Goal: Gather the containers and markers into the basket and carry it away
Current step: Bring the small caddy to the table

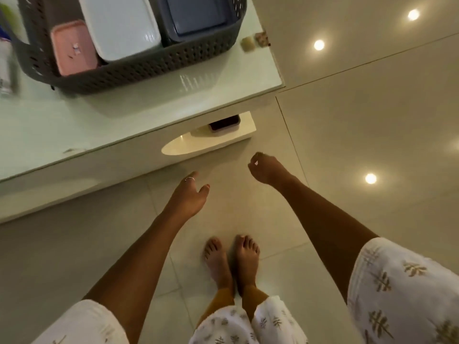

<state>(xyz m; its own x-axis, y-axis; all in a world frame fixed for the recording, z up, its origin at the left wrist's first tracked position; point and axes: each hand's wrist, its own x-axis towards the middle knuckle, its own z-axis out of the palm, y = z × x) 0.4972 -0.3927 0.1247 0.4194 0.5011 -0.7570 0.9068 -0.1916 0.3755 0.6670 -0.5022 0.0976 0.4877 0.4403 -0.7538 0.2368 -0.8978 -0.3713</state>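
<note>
A dark grey perforated basket stands on the glass-topped table at the upper left. Inside it lie a pink container, a white container and a grey-blue container. My left hand hangs below the table's front edge over the floor, fingers apart and holding nothing. To its right, my right hand is also over the floor, its fingers loosely curled with nothing in them. Both hands are well short of the basket. No markers are visible.
A bottle-like object sits blurred at the table's left edge. Two small blocks lie near the table's right corner. A dark container rests on the lower shelf. My bare feet stand on glossy floor tiles.
</note>
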